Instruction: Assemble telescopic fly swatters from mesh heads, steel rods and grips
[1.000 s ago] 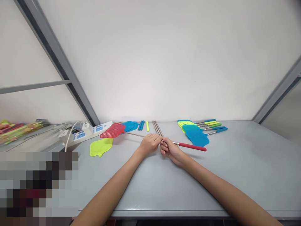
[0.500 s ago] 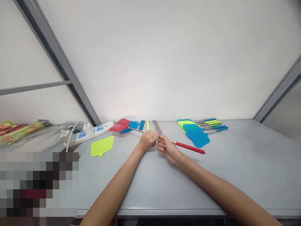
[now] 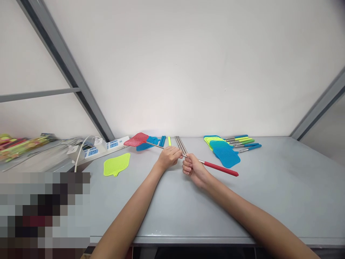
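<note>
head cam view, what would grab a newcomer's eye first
The red fly swatter stands out first, held above the grey table by the left hand and right hand. To the right lies a bright blue swatter head; a lime-green one lies left.

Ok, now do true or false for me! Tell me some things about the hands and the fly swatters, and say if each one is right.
1. The left hand and right hand both hold the metal shaft of the red fly swatter. True.
2. The lime green swatter head is in the left hand. False: it lies on the table, left of the hands.
3. The red grip sticks out past the right hand. True.
4. The white power strip is to the right of the hands. False: it is to their left.
5. A blue swatter head lies over a lime green one. True.
</note>
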`<state>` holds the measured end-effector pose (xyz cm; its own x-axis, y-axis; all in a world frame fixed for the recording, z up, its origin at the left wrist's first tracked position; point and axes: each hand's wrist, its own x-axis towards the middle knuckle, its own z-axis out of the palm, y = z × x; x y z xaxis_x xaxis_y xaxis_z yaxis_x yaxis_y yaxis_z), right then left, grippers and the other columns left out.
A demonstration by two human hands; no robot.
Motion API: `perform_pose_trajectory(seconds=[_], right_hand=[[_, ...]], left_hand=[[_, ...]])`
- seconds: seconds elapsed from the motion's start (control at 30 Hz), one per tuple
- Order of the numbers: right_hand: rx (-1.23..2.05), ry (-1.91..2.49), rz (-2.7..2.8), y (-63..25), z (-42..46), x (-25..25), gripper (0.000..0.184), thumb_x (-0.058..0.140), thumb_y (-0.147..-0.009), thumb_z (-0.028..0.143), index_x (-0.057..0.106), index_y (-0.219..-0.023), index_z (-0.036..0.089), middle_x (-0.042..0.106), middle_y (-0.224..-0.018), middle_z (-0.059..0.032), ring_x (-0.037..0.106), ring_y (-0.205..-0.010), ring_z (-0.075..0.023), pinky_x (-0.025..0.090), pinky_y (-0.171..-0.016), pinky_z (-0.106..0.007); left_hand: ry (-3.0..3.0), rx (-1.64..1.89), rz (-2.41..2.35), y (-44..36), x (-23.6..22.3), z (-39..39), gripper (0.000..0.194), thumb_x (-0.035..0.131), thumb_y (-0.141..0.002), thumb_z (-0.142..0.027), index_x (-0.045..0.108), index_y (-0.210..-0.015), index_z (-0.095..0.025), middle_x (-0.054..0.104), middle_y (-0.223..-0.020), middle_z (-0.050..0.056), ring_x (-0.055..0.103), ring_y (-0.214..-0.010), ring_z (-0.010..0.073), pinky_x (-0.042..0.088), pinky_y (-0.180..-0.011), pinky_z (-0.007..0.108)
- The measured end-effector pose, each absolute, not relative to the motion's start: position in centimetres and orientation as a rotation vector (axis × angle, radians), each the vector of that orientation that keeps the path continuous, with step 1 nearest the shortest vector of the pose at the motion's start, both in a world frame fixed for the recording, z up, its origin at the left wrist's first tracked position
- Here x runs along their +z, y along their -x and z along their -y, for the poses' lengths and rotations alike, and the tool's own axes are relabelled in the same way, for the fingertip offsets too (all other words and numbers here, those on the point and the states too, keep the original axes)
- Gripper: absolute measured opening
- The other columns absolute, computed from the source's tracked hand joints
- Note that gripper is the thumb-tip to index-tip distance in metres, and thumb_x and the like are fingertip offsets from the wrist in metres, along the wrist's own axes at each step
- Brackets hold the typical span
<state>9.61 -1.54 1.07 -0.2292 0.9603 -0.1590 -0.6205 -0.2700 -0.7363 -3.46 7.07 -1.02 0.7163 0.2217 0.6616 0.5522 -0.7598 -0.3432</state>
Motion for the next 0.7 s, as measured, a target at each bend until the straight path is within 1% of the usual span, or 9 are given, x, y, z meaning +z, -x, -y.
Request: perform_pose_trajectory(seconds=[0.27, 0.53, 0.7], right_hand=[[1.709, 0.801, 0.701, -10.1, 2.2, 1.9, 0.034, 0.048, -0.071, 0.030, 0.024, -0.051, 0.020, 0.019, -0.044, 0.0097, 0.019, -0.036, -0.0044, 0.018, -0.037, -0.020], [1.634, 0.868, 0.743, -10.9, 2.6, 2.4, 0.035, 0.049, -0.071, 0.031, 0.024, -0.049, 0.020, 0.018, -0.043, 0.0095, 0.020, -0.034, -0.0046, 0.018, -0.036, -0.022], [1.571, 0.880, 0.747, -11.6, 2.4, 2.2, 0.035, 0.047, -0.072, 0.029, 0.023, -0.048, 0.020, 0.019, -0.043, 0.0086, 0.021, -0.035, -0.0053, 0.019, -0.038, -0.023]], left_hand=[[2.375, -0.833, 0.634, 4.3, -0.8, -7.5, 0.031, 0.026, -0.086, -0.020, 0.049, -0.064, -0.019, 0.048, -0.056, 0.002, 0.042, -0.055, 0.0140, 0.027, -0.054, 0.028], [2.362, -0.823, 0.684, 4.8, -0.1, -7.5, 0.034, 0.025, -0.087, -0.023, 0.049, -0.064, -0.019, 0.049, -0.057, 0.003, 0.042, -0.055, 0.0142, 0.027, -0.055, 0.028], [2.370, -0.833, 0.696, 4.1, 0.2, -6.7, 0.031, 0.027, -0.087, -0.023, 0.048, -0.065, -0.019, 0.049, -0.057, 0.002, 0.042, -0.055, 0.0145, 0.027, -0.056, 0.028]])
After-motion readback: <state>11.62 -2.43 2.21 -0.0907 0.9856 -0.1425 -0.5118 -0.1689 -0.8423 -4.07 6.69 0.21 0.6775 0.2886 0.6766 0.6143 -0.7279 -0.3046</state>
